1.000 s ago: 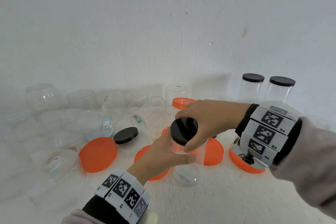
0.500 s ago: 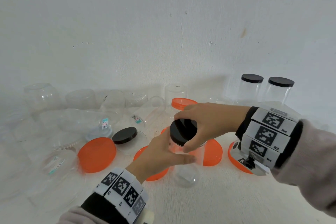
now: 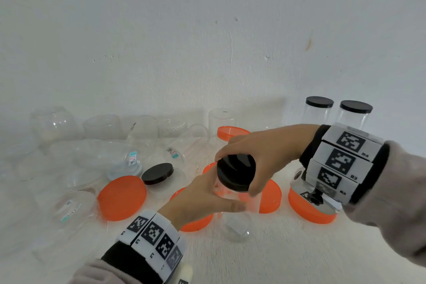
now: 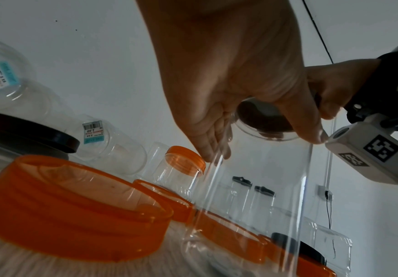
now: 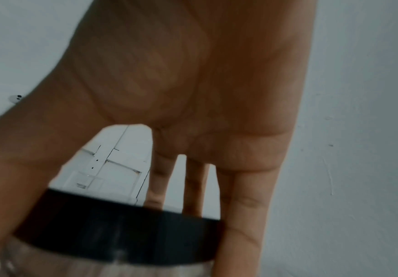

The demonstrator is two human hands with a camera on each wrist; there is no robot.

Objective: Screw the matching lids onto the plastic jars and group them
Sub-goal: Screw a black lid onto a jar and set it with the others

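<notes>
A clear plastic jar (image 3: 232, 219) stands in the middle of the white surface, wrapped by my left hand (image 3: 207, 196) around its upper body. On its mouth sits a black lid (image 3: 236, 172), and my right hand (image 3: 258, 154) grips that lid's rim from above with thumb and fingers. The left wrist view shows the jar (image 4: 252, 187) from below, with the lid (image 4: 264, 120) seen through its wall. The black lid's rim (image 5: 122, 232) fills the bottom of the right wrist view between my thumb and fingers (image 5: 240, 206).
Two capped black-lidded jars (image 3: 319, 110) (image 3: 355, 115) stand at the back right. Orange lids (image 3: 122, 197) (image 3: 311, 211) lie around the held jar. A spare black lid (image 3: 158, 173) rests to the left. Several open clear jars (image 3: 106, 157) crowd the left side.
My right hand has shifted slightly round the black lid; the jar and left hand stay in place.
</notes>
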